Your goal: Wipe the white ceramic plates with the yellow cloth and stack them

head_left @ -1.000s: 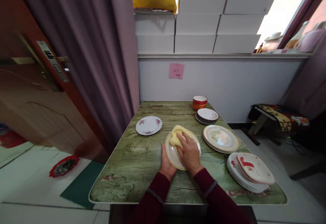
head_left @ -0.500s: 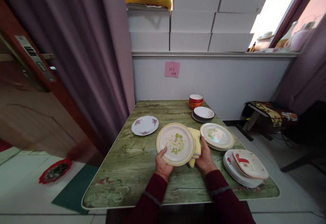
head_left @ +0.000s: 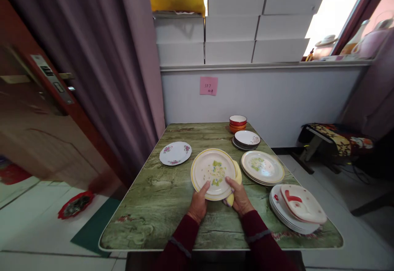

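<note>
Both hands hold up a round cream plate [head_left: 212, 170] with a yellow rim and a green leaf pattern, tilted toward me above the table. My left hand [head_left: 198, 203] grips its lower left edge, thumb on the face and fingers hidden behind. At the lower right, my right hand [head_left: 240, 196] pinches the edge with its thumb on the front. A yellow cloth [head_left: 238, 174] is pressed behind the plate by that hand; only its border shows. A white flowered plate [head_left: 175, 153] lies to the left on the table.
Along the right of the green table [head_left: 147, 217] stand red and orange bowls [head_left: 238, 120], dark-rimmed plates [head_left: 247, 138], oval cream plates [head_left: 262, 166], and white plates [head_left: 277, 207] under a squarish red-patterned dish [head_left: 304, 203]. A wall [head_left: 261, 102] borders the far side.
My right hand has moved left from beside the plate onto its lower right edge, taking the cloth behind it. The thumb now lies on the plate's face. The view has shifted slightly.
</note>
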{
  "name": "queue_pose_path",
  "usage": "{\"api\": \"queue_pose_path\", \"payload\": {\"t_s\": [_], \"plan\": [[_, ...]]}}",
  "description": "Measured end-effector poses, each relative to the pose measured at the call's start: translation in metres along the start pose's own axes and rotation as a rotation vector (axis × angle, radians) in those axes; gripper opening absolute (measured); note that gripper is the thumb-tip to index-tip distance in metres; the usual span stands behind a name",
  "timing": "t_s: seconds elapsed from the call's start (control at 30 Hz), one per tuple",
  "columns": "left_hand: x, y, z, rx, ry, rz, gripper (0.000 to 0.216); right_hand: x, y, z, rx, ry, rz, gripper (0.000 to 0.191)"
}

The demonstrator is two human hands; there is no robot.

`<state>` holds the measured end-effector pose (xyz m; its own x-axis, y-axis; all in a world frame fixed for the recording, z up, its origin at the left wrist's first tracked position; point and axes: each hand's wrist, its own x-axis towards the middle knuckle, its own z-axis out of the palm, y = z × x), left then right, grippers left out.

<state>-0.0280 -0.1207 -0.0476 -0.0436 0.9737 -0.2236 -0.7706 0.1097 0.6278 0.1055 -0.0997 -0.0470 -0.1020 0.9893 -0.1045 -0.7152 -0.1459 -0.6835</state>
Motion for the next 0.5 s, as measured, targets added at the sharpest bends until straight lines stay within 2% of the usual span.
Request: {"api": "queue_pose_path", "payload": {"t_s": [0.1,0.2,0.27,0.33,0.43,0.5], "plan": [[-0.007,0.016,-0.003,0.01,-0.087,-0.056,0.055,0.001,-0.002,-0.007,0.033,0.015,0.08,0.059],[-0.005,0.058,0.004,-0.005,-0.122,-0.067,0.046,-0.001,-0.005,-0.013,0.051,-0.009,0.145,0.059],[-0.001,0.09,0.016,0.15,-0.131,-0.09,0.035,-0.005,-0.006,-0.013,0.035,-0.051,0.17,0.061],[0.004,0.115,0.03,0.391,-0.189,-0.227,0.031,-0.009,-0.006,-0.011,-0.006,-0.107,0.192,0.066],[0.009,0.131,0.045,0.609,-0.219,-0.351,0.027,-0.014,-0.004,-0.007,-0.036,-0.179,0.217,0.069],[0.011,0.128,0.048,0.637,-0.188,-0.324,0.022,-0.015,-0.004,-0.005,-0.019,-0.19,0.203,0.068]]}}
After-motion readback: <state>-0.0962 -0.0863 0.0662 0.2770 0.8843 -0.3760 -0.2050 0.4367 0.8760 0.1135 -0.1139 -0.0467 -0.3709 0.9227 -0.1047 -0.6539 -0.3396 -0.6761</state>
